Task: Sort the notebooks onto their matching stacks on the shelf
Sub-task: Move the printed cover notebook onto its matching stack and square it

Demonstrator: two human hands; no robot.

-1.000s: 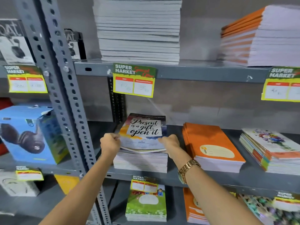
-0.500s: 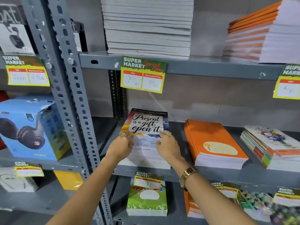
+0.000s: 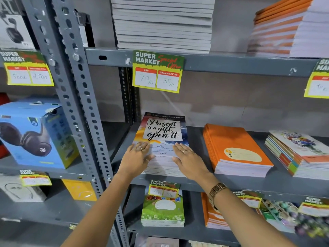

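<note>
Resting flat, palm down and fingers extended, the left hand (image 3: 136,158) lies on the near left corner of the notebook (image 3: 162,134) lettered "Present is a gift, open it"; it grips nothing. The right hand (image 3: 188,160) mirrors it on the near right corner, likewise spread open and pressing rather than grasping, with a gold watch (image 3: 216,192) at the wrist. The notebook sits topmost on its matching stack (image 3: 164,168), squared with the books beneath, at the left end of the middle shelf (image 3: 277,182). Just beside it to the right stands an orange stack (image 3: 235,150), and farther right a floral stack (image 3: 297,154). A price card (image 3: 157,71) reading 70 and 35 hangs from the shelf above. Left of the perforated upright (image 3: 78,97), a blue headphone box (image 3: 37,132) occupies the neighbouring bay.
</note>
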